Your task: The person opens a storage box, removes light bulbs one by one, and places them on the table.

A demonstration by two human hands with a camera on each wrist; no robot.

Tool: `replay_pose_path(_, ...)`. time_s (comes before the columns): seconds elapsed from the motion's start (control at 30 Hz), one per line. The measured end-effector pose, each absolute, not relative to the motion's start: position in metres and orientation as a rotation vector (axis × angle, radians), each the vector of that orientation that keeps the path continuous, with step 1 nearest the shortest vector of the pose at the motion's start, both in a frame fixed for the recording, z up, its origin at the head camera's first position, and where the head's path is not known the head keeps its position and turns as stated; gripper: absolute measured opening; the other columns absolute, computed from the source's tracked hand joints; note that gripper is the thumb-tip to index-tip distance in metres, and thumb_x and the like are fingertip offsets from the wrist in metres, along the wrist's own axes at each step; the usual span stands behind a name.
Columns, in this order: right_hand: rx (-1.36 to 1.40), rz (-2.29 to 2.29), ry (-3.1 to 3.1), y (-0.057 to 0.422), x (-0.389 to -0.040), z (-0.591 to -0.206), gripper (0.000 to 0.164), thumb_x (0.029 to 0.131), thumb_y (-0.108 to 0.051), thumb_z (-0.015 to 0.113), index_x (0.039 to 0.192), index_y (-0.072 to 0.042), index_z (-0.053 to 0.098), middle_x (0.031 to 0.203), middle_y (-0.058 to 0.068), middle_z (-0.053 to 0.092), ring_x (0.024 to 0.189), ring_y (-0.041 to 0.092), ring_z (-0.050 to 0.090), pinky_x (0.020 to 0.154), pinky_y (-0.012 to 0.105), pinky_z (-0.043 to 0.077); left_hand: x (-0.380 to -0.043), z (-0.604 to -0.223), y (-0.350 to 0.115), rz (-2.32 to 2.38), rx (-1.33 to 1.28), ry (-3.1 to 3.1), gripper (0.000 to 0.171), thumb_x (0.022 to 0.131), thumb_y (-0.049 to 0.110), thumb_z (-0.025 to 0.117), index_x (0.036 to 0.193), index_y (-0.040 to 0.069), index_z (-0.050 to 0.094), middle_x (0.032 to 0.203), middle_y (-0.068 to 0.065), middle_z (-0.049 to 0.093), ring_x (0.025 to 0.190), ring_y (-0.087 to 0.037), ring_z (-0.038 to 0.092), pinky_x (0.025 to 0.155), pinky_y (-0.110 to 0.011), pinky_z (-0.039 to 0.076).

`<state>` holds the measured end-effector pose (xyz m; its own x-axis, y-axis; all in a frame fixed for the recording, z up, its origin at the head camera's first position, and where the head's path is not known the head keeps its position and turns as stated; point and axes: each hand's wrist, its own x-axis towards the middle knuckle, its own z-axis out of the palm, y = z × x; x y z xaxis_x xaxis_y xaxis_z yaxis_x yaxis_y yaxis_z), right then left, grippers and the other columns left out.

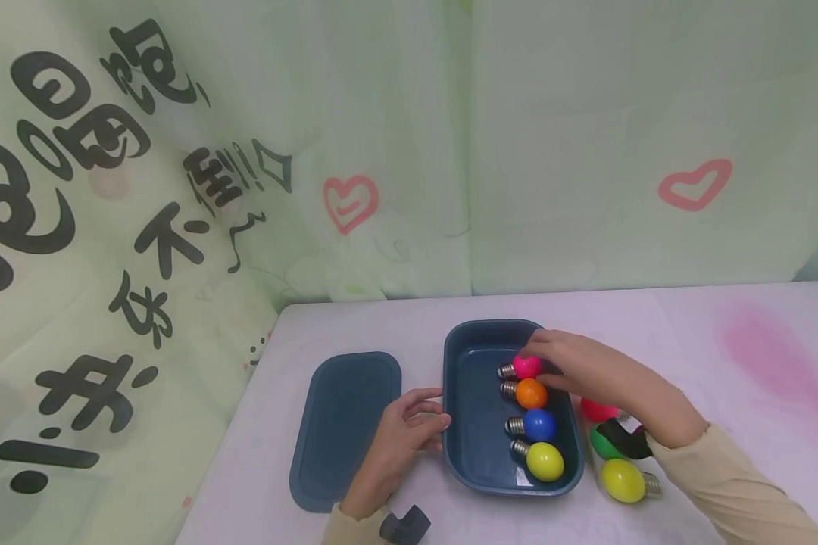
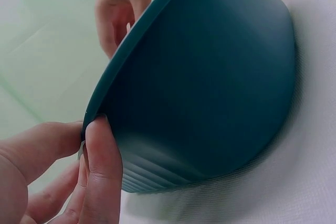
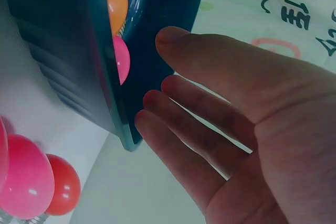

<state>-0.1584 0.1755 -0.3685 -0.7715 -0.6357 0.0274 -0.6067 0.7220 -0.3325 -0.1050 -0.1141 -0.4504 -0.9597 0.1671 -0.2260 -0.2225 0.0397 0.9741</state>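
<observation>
A dark blue plastic box stands on the table with a row of colored light bulbs inside: pink, orange, blue and yellow. Its left rim is pinched between thumb and finger of my left hand, seen close up in the left wrist view. Over the far right rim reaches my right hand, its fingertips beside the pink bulb. In the right wrist view the fingers are spread and relaxed, apart from the bulbs.
A flat blue lid lies left of the box. Outside the right wall are more bulbs: red, green and yellow, partly under the right forearm. The right wrist view also shows a pink bulb there. A printed curtain hangs behind.
</observation>
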Motion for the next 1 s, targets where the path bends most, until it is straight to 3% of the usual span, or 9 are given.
replay_pose_path(0.73,-1.005,-0.390,2.793,0.161,-0.186,-0.386,0.032,0.083,-0.012,0.080,0.113,-0.005,0.070,0.100,0.005,0.065,0.091,0.020,0.065,0.080,0.038,0.060,-0.105,-0.451,-0.115,2.012,-0.055,2.019,0.047,0.085,0.013,0.077,0.130,0.007,0.062,0.100,-0.006,0.068,0.077,-0.012,0.066,0.061,-0.025,0.058)
replay_pose_path(1.0,-1.045,-0.367,2.788,0.160,-0.192,-0.390,0.028,0.081,-0.012,0.081,0.107,-0.006,0.072,0.088,0.000,0.062,0.083,0.015,0.063,0.077,0.035,0.060,-0.105,-0.450,-0.115,2.009,-0.061,2.017,0.046,0.086,0.013,0.076,0.130,0.008,0.062,0.100,-0.006,0.068,0.079,-0.013,0.066,0.062,-0.025,0.058)
